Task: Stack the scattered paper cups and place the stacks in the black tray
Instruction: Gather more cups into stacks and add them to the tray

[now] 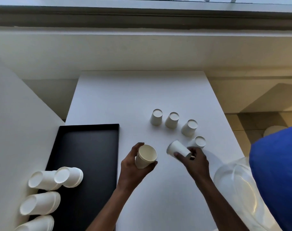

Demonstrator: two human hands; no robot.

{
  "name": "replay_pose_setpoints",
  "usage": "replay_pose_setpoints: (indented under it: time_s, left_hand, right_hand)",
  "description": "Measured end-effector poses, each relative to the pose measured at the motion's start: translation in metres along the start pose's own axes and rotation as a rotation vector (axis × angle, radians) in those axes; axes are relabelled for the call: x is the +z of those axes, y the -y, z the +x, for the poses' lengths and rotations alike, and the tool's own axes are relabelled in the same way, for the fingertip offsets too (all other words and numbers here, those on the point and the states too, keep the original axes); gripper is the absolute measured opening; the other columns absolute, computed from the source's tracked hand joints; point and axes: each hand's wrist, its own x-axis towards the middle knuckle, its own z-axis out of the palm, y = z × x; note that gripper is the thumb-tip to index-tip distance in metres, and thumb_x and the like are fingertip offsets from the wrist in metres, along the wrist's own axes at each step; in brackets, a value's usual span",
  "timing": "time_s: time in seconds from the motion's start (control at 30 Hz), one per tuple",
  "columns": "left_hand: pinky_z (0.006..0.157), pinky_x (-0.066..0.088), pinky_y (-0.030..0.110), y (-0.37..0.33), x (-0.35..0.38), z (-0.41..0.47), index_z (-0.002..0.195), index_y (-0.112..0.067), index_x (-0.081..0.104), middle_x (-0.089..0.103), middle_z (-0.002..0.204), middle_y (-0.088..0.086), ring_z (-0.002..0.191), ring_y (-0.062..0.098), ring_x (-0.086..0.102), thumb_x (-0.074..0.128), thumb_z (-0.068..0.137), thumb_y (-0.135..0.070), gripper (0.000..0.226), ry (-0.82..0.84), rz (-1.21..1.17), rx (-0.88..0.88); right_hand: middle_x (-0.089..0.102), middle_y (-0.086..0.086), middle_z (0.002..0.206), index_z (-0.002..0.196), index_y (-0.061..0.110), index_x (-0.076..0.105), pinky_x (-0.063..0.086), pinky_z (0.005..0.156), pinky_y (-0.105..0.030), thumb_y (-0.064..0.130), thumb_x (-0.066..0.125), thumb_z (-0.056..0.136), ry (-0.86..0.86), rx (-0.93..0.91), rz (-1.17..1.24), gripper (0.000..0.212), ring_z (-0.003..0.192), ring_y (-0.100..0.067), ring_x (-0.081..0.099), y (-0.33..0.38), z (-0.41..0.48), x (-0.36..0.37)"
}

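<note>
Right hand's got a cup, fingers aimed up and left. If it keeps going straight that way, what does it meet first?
Likely the upturned cup held in the left hand; the right hand carries its cup base-first toward it, though depth is unclear.

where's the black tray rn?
In the head view the black tray lies on the left part of the white table, just left of the left hand. Cup stacks lie on their sides at its near left edge.

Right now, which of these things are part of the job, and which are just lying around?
Part of the job:
left hand holding a cup
right hand holding a tilted cup
four upside-down cups
black tray
lying stacks

Just lying about:
clear plastic bag
blue cloth
</note>
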Motion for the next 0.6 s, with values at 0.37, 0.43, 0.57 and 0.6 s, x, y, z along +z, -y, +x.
replay_pose_setpoints:
  time_s: [0.37,0.43,0.57,0.6]
  left_hand:
    - [0.091,0.057,0.025,-0.031,-0.007,-0.011,0.149,-0.034,0.048,0.066,0.132,-0.016,0.114,0.005,0.065,0.087,0.075,-0.04,0.084,0.121,0.043,0.144]
    - [0.09,0.058,0.027,-0.034,-0.008,-0.012,0.148,-0.037,0.048,0.067,0.128,-0.018,0.111,0.005,0.066,0.089,0.075,-0.036,0.084,0.114,0.031,0.146]
    - [0.083,0.056,0.017,-0.036,-0.011,-0.015,0.153,-0.048,0.032,0.069,0.117,-0.023,0.094,0.005,0.069,0.091,0.071,-0.044,0.101,0.12,0.012,0.102]
    - [0.083,0.056,0.017,-0.035,-0.011,-0.016,0.154,-0.048,0.03,0.069,0.115,-0.022,0.092,0.005,0.07,0.091,0.071,-0.044,0.103,0.129,-0.002,0.095]
  right_hand:
    - [0.059,0.027,0.129,0.153,0.041,0.028,0.047,0.093,-0.01,0.031,0.084,0.08,0.274,-0.612,0.065,0.093,0.119,0.005,0.056,0.049,-0.051,0.016]
    - [0.057,0.021,0.134,0.147,0.035,0.044,0.049,0.096,-0.02,0.033,0.082,0.082,0.241,-0.722,-0.006,0.075,0.122,0.001,0.055,0.047,-0.051,0.018]
    - [0.048,0.011,0.145,0.139,0.025,0.052,0.045,0.106,-0.024,0.045,0.07,0.089,0.262,-0.762,-0.083,0.057,0.133,-0.002,0.047,0.038,-0.058,0.025]
    - [0.041,0.013,0.153,0.143,0.027,0.048,0.04,0.112,-0.022,0.05,0.064,0.092,0.299,-0.75,-0.116,0.058,0.14,-0.001,0.04,0.036,-0.06,0.026]
